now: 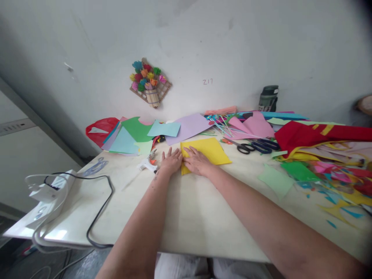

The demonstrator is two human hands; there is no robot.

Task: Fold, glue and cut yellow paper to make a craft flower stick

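Paper (216,151), bright yellow, lies flat near the middle of the table (200,221), between the near edge and the coloured sheets lined up toward the far edge; whether it is a single layer or folded double is hard to tell. The right hand (196,161) rests open on its left part, palm down, fingers spread toward the left edge of the sheet. The left hand (172,160) is open too, palm down just beside that same edge, its fingertips close to those of the right; whether it touches the sheet cannot be made out. Neither of the hands grips anything. The yellow sheet should be very light and fairly stiff for its thinness, likely to slide on the smooth table under a light push and to crease if pinched hard. Flat pressure by the left edge looks safest for keeping it square, while the free corner on the right seems the best place to take hold for lifting. A white glue gun (147,166) lies just left of the left hand, black-handled scissors (240,147) lie near the sheet's right side, and a pale green scrap (276,180) sits farther toward the table's right edge.
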